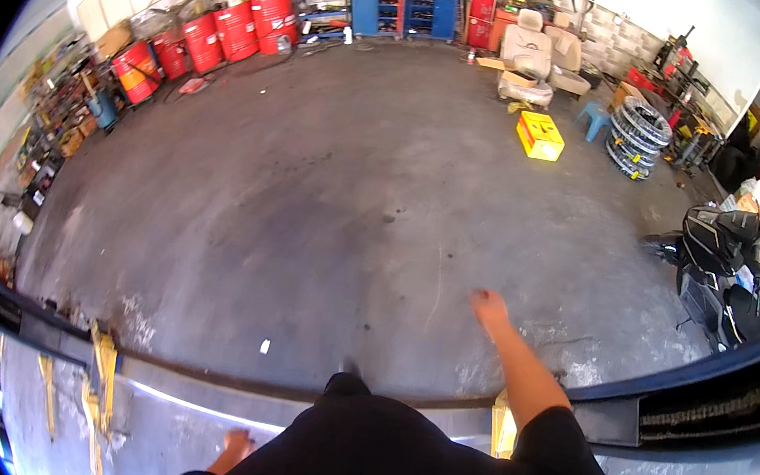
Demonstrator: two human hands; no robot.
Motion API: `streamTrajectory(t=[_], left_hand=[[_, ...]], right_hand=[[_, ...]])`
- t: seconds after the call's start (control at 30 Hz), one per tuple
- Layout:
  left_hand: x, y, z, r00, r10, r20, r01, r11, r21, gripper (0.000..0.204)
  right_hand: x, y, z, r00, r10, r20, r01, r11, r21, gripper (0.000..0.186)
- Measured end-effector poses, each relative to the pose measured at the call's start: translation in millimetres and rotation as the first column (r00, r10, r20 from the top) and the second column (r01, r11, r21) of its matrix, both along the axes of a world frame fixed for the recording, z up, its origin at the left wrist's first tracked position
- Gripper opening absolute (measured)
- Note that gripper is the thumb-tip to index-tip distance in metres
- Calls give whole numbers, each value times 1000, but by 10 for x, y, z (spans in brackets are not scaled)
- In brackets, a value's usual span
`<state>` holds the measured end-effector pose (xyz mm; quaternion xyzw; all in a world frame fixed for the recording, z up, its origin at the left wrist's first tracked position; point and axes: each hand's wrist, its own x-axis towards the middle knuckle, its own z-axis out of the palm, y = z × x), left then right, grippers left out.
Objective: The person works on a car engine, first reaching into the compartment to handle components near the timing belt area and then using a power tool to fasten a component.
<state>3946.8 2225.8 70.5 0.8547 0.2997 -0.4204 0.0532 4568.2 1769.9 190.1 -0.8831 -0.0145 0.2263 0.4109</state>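
Note:
My right hand (489, 307) swings forward over the grey concrete floor (335, 212), its small blurred fingers curled in. Nothing shows in it, and it touches nothing. Low on the left, my left hand (238, 445) hangs beside my body; its fingers are too small and smeared to read. Near it stands a yellow metal post (100, 373). One dark shoe (346, 384) shows below my black shirt. A small white scrap (265, 347) lies on the floor ahead, apart from both hands.
Red drums (236, 31) line the far left wall, and blue cabinets (402, 13) stand at the back. Toward the right are a car seat (527, 46), a yellow box (540, 136), a blue stool (595, 118), stacked wrapped tyres (639, 136) and a black motorcycle (722, 237).

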Motion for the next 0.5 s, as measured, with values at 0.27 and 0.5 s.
streamTrajectory(t=[0.27,0.5], left_hand=[[2180,1167,-439,986,152,-69,-162,971,-174,30],[5658,3351,-496,935,45,353,3,991,-136,31]], right_hand=[[1574,2263,648,806,581,112,-574,814,-84,42],[1874,1177,-1935,829,324,-456,-551,609,-570,50]])
